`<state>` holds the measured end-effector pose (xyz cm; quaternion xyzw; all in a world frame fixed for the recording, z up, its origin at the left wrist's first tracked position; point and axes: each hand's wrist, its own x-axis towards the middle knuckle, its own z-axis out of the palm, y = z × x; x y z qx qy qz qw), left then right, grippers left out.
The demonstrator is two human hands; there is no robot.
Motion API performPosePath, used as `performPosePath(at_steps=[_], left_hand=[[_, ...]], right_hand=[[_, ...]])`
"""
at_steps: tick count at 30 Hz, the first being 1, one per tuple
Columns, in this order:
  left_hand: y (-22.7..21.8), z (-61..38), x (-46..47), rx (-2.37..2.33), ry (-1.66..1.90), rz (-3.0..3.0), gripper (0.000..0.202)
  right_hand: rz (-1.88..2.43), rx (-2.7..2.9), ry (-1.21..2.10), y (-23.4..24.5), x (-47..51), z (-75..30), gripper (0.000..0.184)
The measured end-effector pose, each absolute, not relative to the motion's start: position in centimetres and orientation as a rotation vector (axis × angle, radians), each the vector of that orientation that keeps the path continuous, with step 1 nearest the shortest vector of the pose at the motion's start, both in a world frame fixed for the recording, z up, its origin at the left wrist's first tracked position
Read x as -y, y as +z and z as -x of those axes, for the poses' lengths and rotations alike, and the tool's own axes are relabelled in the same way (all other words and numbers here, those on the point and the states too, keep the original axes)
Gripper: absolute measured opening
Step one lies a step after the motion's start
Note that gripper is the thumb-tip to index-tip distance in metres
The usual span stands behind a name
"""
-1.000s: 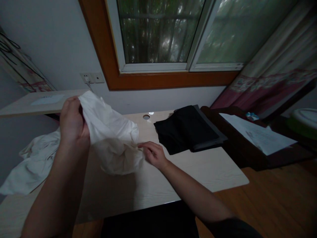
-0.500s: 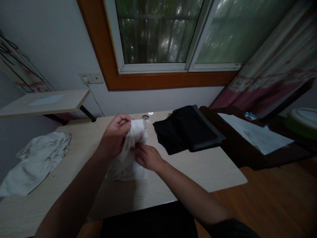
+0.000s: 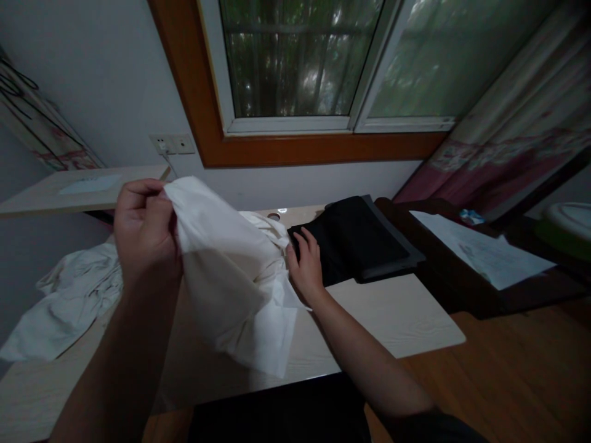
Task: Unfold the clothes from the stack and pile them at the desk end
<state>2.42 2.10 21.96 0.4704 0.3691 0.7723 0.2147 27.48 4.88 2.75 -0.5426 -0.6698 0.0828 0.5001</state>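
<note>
A thin white cloth (image 3: 231, 258) hangs in loose folds over the table, its lower part resting on the tabletop. My left hand (image 3: 148, 227) is closed on its upper left corner and holds that corner raised. At the cloth's right side, my right hand (image 3: 305, 264) is open, fingers apart, with the thumb side against the bunched edge. Those fingertips lie over the near left part of the folded black garment (image 3: 355, 237). A thin strip or cord sticks out of the white cloth below my right hand.
The light wooden table (image 3: 392, 320) stands against the wall under a window. Crumpled whitish fabric (image 3: 69, 301) lies at its left, below a raised shelf (image 3: 28, 197). On the right, a dark wooden piece of furniture (image 3: 443, 289) bears a paper sheet (image 3: 480, 249).
My left hand has moved left and up, spreading the bunched white cloth wide. My right hand has shifted right and up, and its fingers have spread.
</note>
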Motion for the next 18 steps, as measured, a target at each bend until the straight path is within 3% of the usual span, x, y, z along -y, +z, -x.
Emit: performPosePath(at_steps=[4, 7, 11, 15, 18], left_hand=[[20.4, -3.4, -2.9, -0.998, 2.038, -1.271, 0.014], [19.5, -4.2, -3.3, -0.977, 1.976, -1.241, 0.015], [19.1, -5.4, -3.1, -0.991, 1.888, -1.283, 0.015], [18.7, -6.6, -2.7, -1.052, 1.83, -1.399, 0.016], [18.5, -6.8, -2.8, -1.079, 1.839, -1.429, 0.016]], right_hand=[[0.968, 1.691, 0.278, 2.9, -3.4, -26.7, 0.021], [0.756, 1.923, 0.436, 2.8, -2.8, -25.9, 0.029], [0.854, 2.106, 0.556, 2.4, -2.8, -24.9, 0.049], [0.969, 2.222, 0.447, 2.0, -2.9, -24.8, 0.021], [0.973, 2.181, 0.4, 2.0, -2.8, -25.2, 0.031]])
